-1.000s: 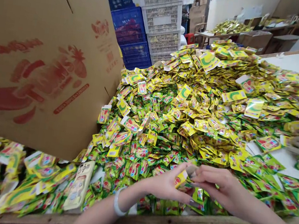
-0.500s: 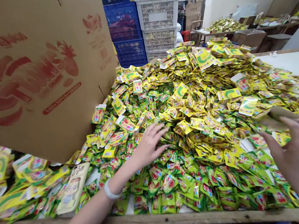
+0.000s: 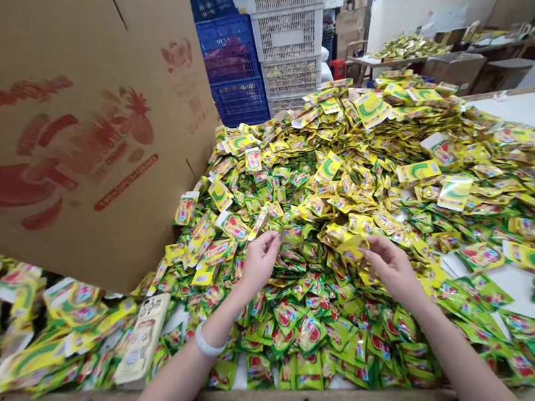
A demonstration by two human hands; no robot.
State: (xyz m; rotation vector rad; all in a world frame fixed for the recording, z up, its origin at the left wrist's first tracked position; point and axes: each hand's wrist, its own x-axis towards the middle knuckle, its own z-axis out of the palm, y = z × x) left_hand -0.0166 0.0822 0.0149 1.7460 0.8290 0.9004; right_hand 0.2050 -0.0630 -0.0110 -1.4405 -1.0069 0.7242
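My left hand (image 3: 259,263), a white bangle on its wrist, is over the middle of a heap of small candy packets (image 3: 313,331). Its thumb and forefinger are pinched together; what lies between them is too small to make out. To the right, my right hand (image 3: 395,270) has thumb and fingers closed at the edge of a yellow packet (image 3: 351,248) on the heap. Green packets with watermelon pictures lie nearest me. Yellow packets (image 3: 371,212) are piled behind them, and small yellow boxes (image 3: 454,191) are scattered on top.
A large printed carton (image 3: 81,132) stands at left on the packets. A phone in a cartoon case (image 3: 143,339) lies near the table's wooden front edge (image 3: 318,399). Blue crates (image 3: 240,99) and white crates (image 3: 287,36) are stacked behind. More packets cover a far table (image 3: 413,48).
My right hand has come in from the far right to the yellow packets, leaving a yellow box at right. My left hand's spread fingers have drawn together into a pinch.
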